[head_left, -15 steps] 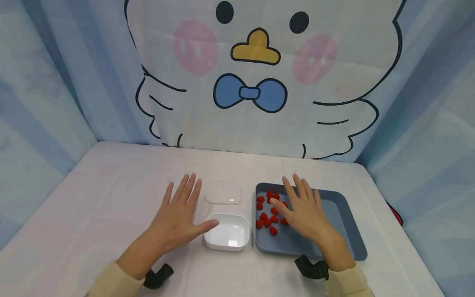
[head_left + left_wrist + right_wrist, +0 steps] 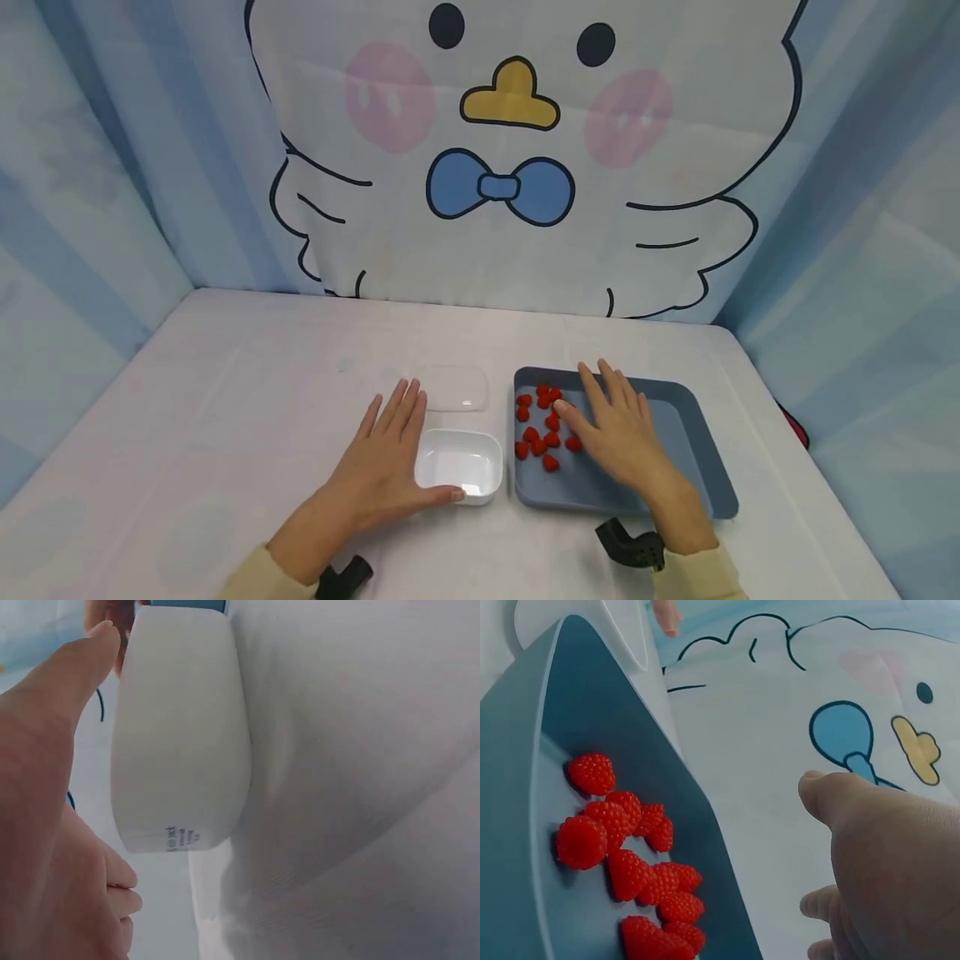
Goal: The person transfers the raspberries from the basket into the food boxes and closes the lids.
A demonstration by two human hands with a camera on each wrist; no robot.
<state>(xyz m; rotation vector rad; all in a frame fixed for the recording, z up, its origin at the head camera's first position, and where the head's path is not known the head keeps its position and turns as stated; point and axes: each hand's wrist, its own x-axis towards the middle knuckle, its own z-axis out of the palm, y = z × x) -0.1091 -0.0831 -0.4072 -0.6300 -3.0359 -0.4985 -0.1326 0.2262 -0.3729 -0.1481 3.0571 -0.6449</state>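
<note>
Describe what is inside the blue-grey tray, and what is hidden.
Red raspberries lie in the left part of the blue-grey tray, seen in the head view. In that view the right hand hides some of the tray; anything beneath cannot be seen.

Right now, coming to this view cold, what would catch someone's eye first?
First, the big cartoon face with its blue bow tie on the backdrop behind the table. Next, the bright red raspberries bunched at the left of the grey tray, the right hand above it; left of that, the left hand spreads beside the white container.
</note>
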